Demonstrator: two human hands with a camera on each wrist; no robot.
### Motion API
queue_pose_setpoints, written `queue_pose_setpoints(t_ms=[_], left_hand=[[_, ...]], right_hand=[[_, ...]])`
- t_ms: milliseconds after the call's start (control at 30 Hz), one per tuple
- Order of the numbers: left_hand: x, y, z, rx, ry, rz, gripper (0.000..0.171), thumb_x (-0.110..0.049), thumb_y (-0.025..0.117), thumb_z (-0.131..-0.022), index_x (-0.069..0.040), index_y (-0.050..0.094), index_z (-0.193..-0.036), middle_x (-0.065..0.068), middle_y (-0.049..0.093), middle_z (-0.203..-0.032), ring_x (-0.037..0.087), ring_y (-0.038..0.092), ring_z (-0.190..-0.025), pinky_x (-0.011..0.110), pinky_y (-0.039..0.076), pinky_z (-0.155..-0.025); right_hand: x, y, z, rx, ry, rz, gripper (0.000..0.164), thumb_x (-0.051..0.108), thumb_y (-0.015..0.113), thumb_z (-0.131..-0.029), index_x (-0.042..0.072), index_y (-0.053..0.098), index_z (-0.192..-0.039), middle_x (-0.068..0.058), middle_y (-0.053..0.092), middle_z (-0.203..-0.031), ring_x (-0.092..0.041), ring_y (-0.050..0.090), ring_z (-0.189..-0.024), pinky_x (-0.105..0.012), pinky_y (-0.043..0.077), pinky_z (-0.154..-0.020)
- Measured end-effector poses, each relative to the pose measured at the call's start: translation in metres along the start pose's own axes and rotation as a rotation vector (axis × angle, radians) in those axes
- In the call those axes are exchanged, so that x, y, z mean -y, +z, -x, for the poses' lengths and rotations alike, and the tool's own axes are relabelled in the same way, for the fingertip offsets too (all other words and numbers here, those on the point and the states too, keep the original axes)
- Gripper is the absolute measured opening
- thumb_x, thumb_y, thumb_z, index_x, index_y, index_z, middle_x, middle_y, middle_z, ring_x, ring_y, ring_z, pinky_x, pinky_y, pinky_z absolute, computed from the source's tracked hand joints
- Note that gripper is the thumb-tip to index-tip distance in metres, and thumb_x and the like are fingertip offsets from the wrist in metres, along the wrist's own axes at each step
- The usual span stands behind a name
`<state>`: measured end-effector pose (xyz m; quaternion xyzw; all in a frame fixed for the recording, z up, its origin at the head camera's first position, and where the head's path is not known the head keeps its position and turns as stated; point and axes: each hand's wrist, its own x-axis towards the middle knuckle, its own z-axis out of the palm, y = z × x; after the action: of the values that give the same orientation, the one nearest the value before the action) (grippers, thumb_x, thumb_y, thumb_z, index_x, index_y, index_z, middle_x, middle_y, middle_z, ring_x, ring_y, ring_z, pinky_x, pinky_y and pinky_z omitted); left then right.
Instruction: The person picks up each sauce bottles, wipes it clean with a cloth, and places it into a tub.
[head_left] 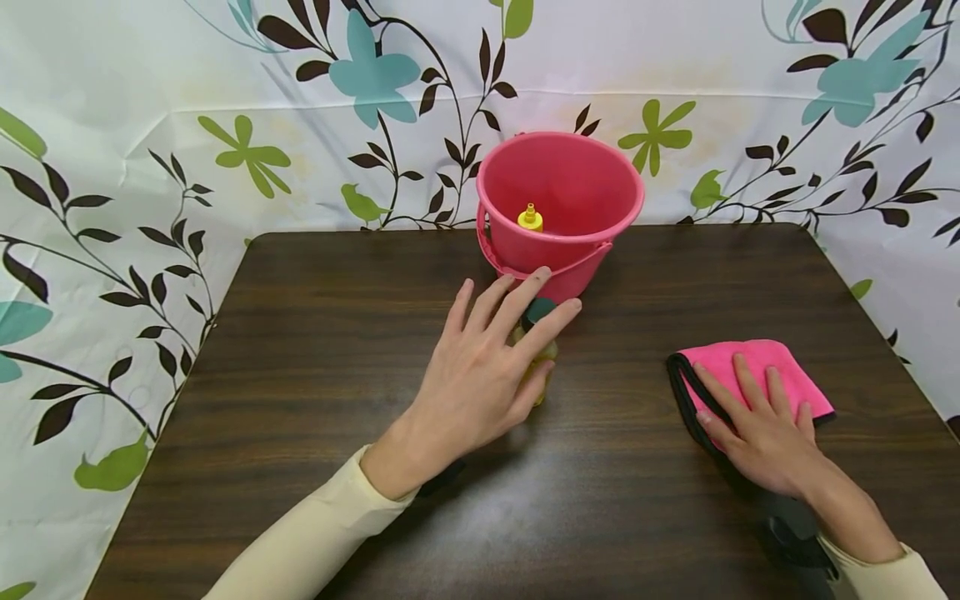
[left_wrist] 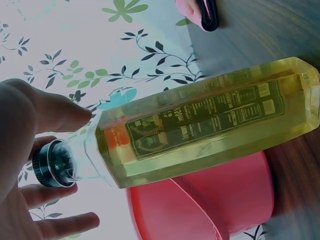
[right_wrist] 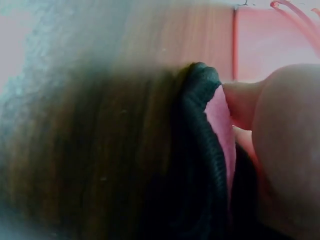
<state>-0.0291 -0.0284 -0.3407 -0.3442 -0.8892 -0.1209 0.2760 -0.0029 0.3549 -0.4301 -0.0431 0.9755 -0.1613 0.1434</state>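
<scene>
My left hand (head_left: 476, 375) reaches over a bottle of yellow oil (left_wrist: 210, 125) with its fingers spread. The thumb and fingers stand around the neck and dark cap (left_wrist: 53, 163) without curling in; whether any of them touches it I cannot tell. Most of the bottle is hidden under the hand in the head view. On the right, my right hand (head_left: 772, 442) rests with fingers spread on a folded pink cloth (head_left: 797, 373) with black edging. The right wrist view shows the thumb against the cloth's dark edge (right_wrist: 202, 105).
A pink bucket (head_left: 592, 271) stands at the table's back edge, just behind the bottle, its handle hanging in front. Inside it shows a yellow nozzle top (head_left: 530, 219). The dark wooden table (head_left: 315, 333) backs onto a hanging floral sheet (head_left: 300, 75).
</scene>
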Motion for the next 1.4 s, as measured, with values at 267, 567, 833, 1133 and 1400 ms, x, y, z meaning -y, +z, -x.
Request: queue_pose_setpoints(t_ms=[267,567,833,1133,1400], left_hand=[[-0.001,0.0,0.002,-0.107,-0.002,0.017,0.061,-0.03,0.071,-0.095,-0.024,0.054,-0.153,0.016,0.048,-0.16,0.035,0.05,-0.143,0.061,0.043,-0.119],[-0.002,0.0,0.001,-0.248,0.007,0.111,0.045,-0.023,0.071,-0.096,-0.015,0.065,-0.14,0.018,0.058,-0.149,0.033,0.061,-0.129,0.049,0.053,-0.109],[0.0,0.001,0.001,-0.268,-0.051,0.363,0.044,-0.015,0.074,-0.093,-0.008,0.065,-0.136,0.017,0.06,-0.144,0.028,0.061,-0.13,0.038,0.058,-0.107],[0.0,0.0,0.001,-0.172,-0.164,0.633,0.042,-0.012,0.073,-0.096,-0.009,0.065,-0.137,0.007,0.063,-0.138,0.016,0.061,-0.123,0.032,0.059,-0.097],[0.0,0.0,0.001,-0.146,-0.185,0.668,0.042,-0.011,0.073,-0.096,-0.011,0.064,-0.137,0.005,0.064,-0.136,0.015,0.061,-0.119,0.032,0.06,-0.097]], right_hand=[[0.012,-0.018,-0.009,-0.152,-0.064,0.03,0.075,0.054,0.05,-0.107,0.024,0.023,-0.17,-0.03,0.002,-0.175,-0.068,-0.011,-0.155,-0.092,-0.006,-0.11],[0.042,-0.067,-0.028,-0.382,-0.226,0.001,0.07,0.038,0.062,-0.104,0.025,0.035,-0.167,-0.027,0.017,-0.175,-0.061,0.004,-0.16,-0.088,-0.005,-0.116],[0.076,-0.111,-0.052,-0.379,-0.367,-0.117,0.068,0.031,0.062,-0.104,0.027,0.035,-0.167,-0.016,0.016,-0.179,-0.05,0.0,-0.165,-0.082,-0.01,-0.12],[0.102,-0.14,-0.085,-0.414,-0.448,-0.078,0.063,0.039,0.055,-0.107,0.031,0.036,-0.166,-0.013,0.018,-0.179,-0.047,0.002,-0.166,-0.079,-0.004,-0.124],[0.124,-0.157,-0.113,-0.377,-0.443,-0.021,0.064,0.043,0.051,-0.107,0.029,0.033,-0.167,-0.011,0.016,-0.179,-0.047,-0.002,-0.166,-0.081,-0.003,-0.123]])
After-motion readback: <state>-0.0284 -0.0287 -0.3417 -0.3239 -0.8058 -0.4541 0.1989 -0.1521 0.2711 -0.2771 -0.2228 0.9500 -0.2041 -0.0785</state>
